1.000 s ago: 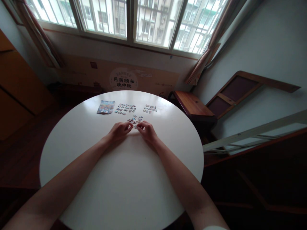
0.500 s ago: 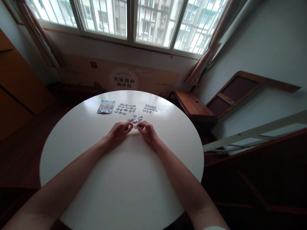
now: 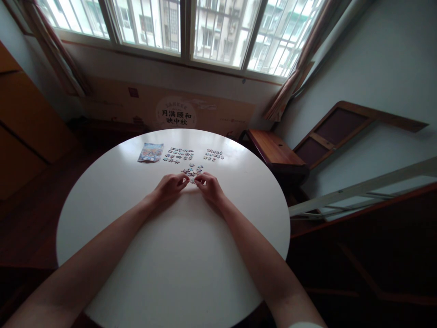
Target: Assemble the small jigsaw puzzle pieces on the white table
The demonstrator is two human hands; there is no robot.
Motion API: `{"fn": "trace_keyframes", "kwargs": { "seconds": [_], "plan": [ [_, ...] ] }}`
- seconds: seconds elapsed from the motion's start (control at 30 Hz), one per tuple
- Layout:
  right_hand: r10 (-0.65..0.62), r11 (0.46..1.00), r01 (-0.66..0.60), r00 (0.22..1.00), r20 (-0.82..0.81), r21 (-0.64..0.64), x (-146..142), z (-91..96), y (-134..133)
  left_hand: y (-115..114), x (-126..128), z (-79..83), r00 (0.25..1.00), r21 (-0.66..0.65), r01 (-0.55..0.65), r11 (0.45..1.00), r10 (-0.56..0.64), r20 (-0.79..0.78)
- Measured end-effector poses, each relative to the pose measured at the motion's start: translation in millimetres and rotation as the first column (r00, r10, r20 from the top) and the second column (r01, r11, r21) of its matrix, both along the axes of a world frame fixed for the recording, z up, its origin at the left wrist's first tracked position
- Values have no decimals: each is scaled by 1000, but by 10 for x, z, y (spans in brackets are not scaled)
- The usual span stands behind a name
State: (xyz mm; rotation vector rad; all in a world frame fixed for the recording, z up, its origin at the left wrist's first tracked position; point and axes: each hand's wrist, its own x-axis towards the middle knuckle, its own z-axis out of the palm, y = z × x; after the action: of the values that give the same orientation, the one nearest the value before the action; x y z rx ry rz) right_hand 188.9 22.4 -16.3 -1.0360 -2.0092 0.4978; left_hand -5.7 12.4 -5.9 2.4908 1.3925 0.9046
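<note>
Both hands meet at the near edge of a small heap of jigsaw pieces (image 3: 193,172) on the round white table (image 3: 170,255). My left hand (image 3: 171,183) is closed in a pinch, thumb and forefinger at the left side of a small jigsaw piece (image 3: 192,181). From the other side, my right hand (image 3: 209,186) pinches at the same piece. The fingers partly cover it, so its picture is too small to make out. Just beyond the hands, a few loose pieces lie around the heap.
Spread-out jigsaw pieces (image 3: 179,155) lie farther back, with a second group in rows (image 3: 214,155) to their right. A colourful picture packet (image 3: 150,152) rests at the back left. A wooden chair (image 3: 276,148) stands past the table's right rim, below the windows.
</note>
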Motion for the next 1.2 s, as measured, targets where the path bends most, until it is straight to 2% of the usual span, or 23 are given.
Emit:
{"fn": "trace_keyframes", "kwargs": {
  "seconds": [1.2],
  "plan": [
    [12,1000,-12,999,-33,-7,-5,12,-1,13,-9,-18,1000,11,1,1000,-1,-13]
  ]
}}
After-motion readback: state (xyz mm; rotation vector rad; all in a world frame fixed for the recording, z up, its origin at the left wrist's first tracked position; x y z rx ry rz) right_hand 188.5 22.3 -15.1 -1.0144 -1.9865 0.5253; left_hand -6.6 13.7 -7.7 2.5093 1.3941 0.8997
